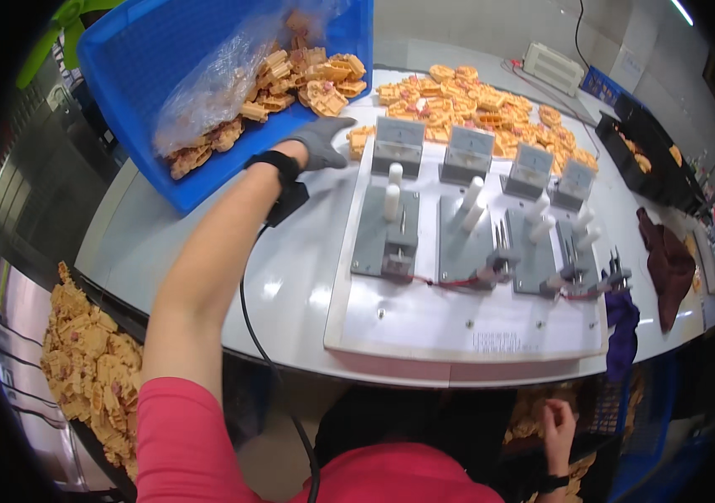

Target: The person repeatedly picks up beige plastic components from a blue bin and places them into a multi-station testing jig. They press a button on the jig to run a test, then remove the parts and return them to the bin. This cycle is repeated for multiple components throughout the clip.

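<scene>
Right now, your left hand (pixel 321 142), in a grey glove, is spread well open, with the thumb apart from the fingers and nothing visible in its grasp. It is over the surface (pixel 286 281), between the blue crate (pixel 131 109) and the heap of tan plastic parts (pixel 479 109), with the heap's near end just beyond your fingertips. Your right hand (pixel 559 427) is low, past the front edge of the surface, near more tan pieces below; its fingers look bent, but you can't tell from here whether they hold anything.

Counting, you have one white board (pixel 408 327) in front of you, carrying four meters (pixel 398 147) in a row, four grey plates (pixel 458 243) before them, and what look like eight white posts (pixel 392 203), two per plate. One blue crate holds tan parts and one clear plastic bag (pixel 215 92). One black tray (pixel 649 159) stands to the right, with one brown cloth (pixel 668 264) near it. The tan parts overlap too much to count.
</scene>
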{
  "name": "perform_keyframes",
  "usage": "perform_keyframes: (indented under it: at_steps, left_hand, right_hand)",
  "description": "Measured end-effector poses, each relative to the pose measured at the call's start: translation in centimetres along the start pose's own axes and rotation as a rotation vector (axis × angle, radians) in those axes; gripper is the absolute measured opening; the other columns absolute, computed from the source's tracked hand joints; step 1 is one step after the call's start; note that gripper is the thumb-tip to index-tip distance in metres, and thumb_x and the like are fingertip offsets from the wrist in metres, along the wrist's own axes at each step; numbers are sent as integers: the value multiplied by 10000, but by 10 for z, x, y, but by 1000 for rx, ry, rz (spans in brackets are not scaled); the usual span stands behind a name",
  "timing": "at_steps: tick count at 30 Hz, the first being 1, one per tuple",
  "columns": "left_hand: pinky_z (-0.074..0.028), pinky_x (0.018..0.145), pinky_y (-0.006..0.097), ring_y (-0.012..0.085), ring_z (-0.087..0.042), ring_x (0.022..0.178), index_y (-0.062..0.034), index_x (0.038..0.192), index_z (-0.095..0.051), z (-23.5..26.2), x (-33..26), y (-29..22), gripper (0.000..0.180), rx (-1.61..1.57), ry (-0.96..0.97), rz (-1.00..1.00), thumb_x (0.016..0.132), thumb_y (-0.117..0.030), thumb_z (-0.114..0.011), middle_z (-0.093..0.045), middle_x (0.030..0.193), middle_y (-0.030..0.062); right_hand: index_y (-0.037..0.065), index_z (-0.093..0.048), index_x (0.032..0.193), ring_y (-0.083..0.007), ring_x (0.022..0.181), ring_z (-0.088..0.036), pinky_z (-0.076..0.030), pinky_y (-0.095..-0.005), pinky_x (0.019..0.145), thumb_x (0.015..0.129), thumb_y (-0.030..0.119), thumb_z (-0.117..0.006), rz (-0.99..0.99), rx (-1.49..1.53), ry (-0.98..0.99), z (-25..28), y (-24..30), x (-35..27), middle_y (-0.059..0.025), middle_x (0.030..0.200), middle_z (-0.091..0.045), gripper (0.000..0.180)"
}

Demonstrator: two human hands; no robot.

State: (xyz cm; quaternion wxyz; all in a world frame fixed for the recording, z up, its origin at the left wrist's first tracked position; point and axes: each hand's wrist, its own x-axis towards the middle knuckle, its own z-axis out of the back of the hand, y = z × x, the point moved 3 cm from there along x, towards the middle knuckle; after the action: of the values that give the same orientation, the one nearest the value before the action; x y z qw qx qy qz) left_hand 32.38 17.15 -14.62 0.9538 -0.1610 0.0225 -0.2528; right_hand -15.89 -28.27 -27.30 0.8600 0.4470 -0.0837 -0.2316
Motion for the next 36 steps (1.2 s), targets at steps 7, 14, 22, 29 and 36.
perform_keyframes:
  at_steps: [7, 14, 22, 29, 36]
  left_hand:
    - [-400, 1105, 381, 351, -487, 1328, -196, 1468, -413, -29, 55, -5, 910, -15, 198, 15, 675, -410, -804, -525, 1411, 192]
    - [-449, 1021, 393, 348, -566, 1191, -135, 1369, -502, -14, -25, 8, 683, 143, 59, 320, 757, -344, -722, -566, 1292, 194]
    - [-545, 867, 324, 200, -631, 1028, -5, 1298, -518, 13, -167, 13, 501, -631, -189, 414, 889, -282, -601, -625, 1152, 125]
    - [-558, 887, 364, 224, -645, 1060, 12, 1328, -483, 26, -255, -76, 452, -1393, -234, 282, 946, -213, -573, -633, 1188, 133]
    - [-434, 1071, 577, 304, -603, 1187, -24, 1367, -486, 18, -260, -113, 490, -1860, -268, 202, 927, -232, -544, -614, 1281, 143]
  right_hand:
    - [-18, -637, 1079, -132, 877, -665, -524, -257, 796, 872, 42, -683, -20, 107, 285, -9, 86, 7, -90, 966, -697, 220]
    - [8, -677, 1054, -240, 960, -681, -530, -330, 858, 781, 13, -742, 381, 222, 563, -9, 177, 23, -122, 1009, -705, 281]
    - [32, -630, 1130, -256, 1034, -623, -500, -325, 835, 788, -4, -739, 789, 271, 359, -49, 239, 40, -122, 1137, -651, 361]
    - [44, -522, 1327, -181, 1120, -550, -443, -304, 895, 867, 44, -682, 674, 379, 175, -79, 246, 66, -85, 1265, -557, 487]
    - [42, -511, 1348, -156, 1043, -559, -455, -308, 897, 897, 71, -673, 659, 478, 145, -100, 249, 72, -67, 1156, -564, 480]
